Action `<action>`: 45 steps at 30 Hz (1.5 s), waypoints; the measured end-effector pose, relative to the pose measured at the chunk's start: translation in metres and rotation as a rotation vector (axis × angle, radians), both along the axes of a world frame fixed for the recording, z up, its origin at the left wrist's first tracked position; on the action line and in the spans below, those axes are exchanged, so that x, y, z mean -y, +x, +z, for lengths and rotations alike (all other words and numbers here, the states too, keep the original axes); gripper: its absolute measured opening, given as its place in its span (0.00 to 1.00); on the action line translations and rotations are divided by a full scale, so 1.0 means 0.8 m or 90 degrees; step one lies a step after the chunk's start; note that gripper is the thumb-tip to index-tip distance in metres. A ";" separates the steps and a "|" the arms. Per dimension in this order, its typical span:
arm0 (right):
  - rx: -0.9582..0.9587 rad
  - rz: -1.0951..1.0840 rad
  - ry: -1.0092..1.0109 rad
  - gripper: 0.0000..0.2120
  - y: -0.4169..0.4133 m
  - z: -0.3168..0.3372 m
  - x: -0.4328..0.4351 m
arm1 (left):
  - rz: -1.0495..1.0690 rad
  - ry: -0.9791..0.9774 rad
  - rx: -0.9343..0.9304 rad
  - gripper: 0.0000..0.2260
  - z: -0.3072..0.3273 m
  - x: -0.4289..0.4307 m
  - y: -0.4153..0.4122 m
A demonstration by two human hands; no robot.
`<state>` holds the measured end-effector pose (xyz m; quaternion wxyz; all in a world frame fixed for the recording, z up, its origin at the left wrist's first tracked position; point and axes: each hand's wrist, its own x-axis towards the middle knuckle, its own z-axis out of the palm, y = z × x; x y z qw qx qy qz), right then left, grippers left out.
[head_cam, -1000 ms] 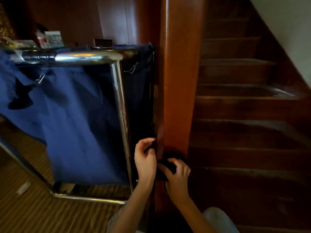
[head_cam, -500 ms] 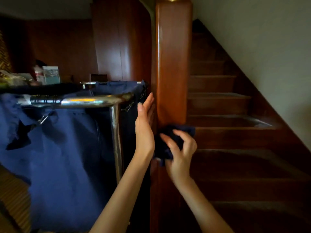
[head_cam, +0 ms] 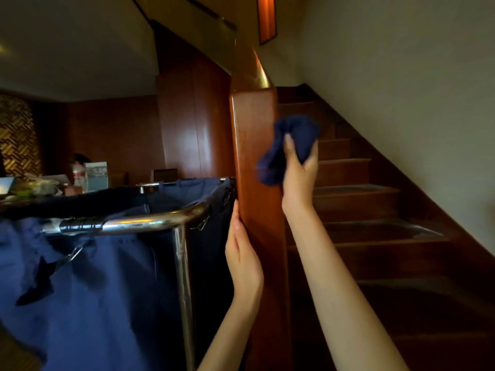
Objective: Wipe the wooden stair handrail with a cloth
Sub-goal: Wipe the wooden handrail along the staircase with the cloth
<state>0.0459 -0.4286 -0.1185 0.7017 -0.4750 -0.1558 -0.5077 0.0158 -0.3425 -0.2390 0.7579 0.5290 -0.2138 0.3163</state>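
A tall, glossy reddish wooden post [head_cam: 253,145] stands at the foot of the stairs, and the handrail [head_cam: 257,68] slopes up from its top. My right hand [head_cam: 298,172] grips a bunched dark blue cloth [head_cam: 289,145] against the post's right side, a little below its top. Lower down, my left hand [head_cam: 242,253] lies flat with straight fingers on the post's left face.
A housekeeping cart with a chrome frame [head_cam: 150,223] and a dark blue fabric bag [head_cam: 88,290] stands close on the left of the post. Dark wooden stairs [head_cam: 369,210] rise to the right beside a pale wall [head_cam: 415,89]. Bottles and supplies [head_cam: 80,172] sit behind the cart.
Both hands have risen along the post from near its base. The right hand with the cloth is now near the top, and the view has tilted upward.
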 end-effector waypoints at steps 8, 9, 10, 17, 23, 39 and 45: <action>0.018 0.097 -0.026 0.15 0.006 0.086 0.007 | 0.102 0.029 0.058 0.19 -0.015 0.008 0.009; 0.050 0.061 -0.029 0.21 0.005 0.069 0.006 | 0.112 0.038 0.064 0.20 -0.025 0.007 0.011; 0.090 0.040 -0.029 0.24 0.006 0.036 0.005 | 0.128 0.053 0.064 0.21 -0.041 0.006 0.011; -0.156 -0.015 -0.095 0.18 -0.051 -0.439 -0.015 | 0.126 0.089 -0.148 0.15 -0.250 -0.008 -0.028; -0.394 0.115 0.081 0.22 -0.082 -0.518 -0.007 | 0.049 0.102 -0.384 0.18 -0.359 -0.012 -0.071; -0.585 -0.065 0.010 0.25 -0.126 -0.623 -0.059 | -0.172 0.044 -0.675 0.21 -0.403 -0.041 -0.075; -0.654 -0.083 -0.070 0.30 -0.142 -0.634 -0.153 | -0.198 0.085 -0.723 0.22 -0.428 -0.090 -0.083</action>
